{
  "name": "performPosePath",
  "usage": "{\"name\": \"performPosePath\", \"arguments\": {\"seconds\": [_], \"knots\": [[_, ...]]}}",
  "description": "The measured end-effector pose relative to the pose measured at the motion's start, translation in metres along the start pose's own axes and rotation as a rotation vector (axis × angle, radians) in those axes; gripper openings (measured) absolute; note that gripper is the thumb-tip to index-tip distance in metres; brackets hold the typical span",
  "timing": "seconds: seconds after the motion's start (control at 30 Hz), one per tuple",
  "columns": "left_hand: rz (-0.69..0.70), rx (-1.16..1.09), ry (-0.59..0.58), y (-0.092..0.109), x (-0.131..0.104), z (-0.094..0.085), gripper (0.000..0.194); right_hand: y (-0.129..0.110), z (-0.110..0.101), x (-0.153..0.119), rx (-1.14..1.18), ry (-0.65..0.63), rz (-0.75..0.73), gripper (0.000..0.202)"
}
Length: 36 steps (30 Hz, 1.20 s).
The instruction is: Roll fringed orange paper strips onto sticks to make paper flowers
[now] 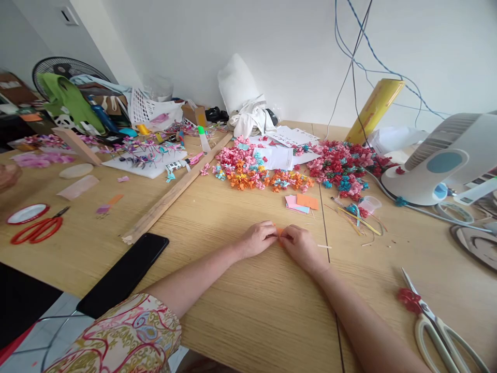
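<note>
Here, the left hand (257,239) and right hand (302,246) pinch 1 orange piece (279,232), fingertips closed. Working it likely needs light, steady pressure.

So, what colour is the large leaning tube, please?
The tube is yellow, clearest in the head view.

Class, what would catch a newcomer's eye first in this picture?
Probably the heap of small pink, red, orange and blue paper-like flowers across the table's far middle. Next, perhaps, the tall yellow cylindrical roll leaning behind it at right, and the red-handled scissors at far left.
</note>
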<state>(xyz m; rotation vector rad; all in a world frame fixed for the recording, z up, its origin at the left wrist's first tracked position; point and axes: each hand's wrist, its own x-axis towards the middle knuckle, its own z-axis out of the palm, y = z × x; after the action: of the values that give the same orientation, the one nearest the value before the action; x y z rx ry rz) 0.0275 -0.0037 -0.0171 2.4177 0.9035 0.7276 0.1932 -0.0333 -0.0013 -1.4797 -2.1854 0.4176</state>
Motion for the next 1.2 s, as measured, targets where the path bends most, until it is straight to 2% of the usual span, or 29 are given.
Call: {"name": "performPosePath", "arguments": {"seconds": [0.5, 0.67, 0.8, 1.2], "knots": [[-0.099, -0.137, 0.008, -0.002, 0.003, -0.003, 0.010, 0.004, 0.003, -0.001, -0.096, 0.029, -0.059, 0.006], [-0.140, -0.173, 0.024, -0.004, 0.004, -0.005, 0.010, 0.005, 0.002, -0.005, -0.263, 0.080, -0.204, 0.009], [-0.148, -0.185, 0.022, -0.003, 0.005, -0.006, 0.010, 0.002, 0.004, -0.006, -0.297, 0.083, -0.286, 0.013], [-0.124, -0.163, 0.009, -0.001, 0.005, -0.002, 0.012, 0.005, 0.012, -0.007, -0.280, 0.099, -0.270, 0.014]]}}
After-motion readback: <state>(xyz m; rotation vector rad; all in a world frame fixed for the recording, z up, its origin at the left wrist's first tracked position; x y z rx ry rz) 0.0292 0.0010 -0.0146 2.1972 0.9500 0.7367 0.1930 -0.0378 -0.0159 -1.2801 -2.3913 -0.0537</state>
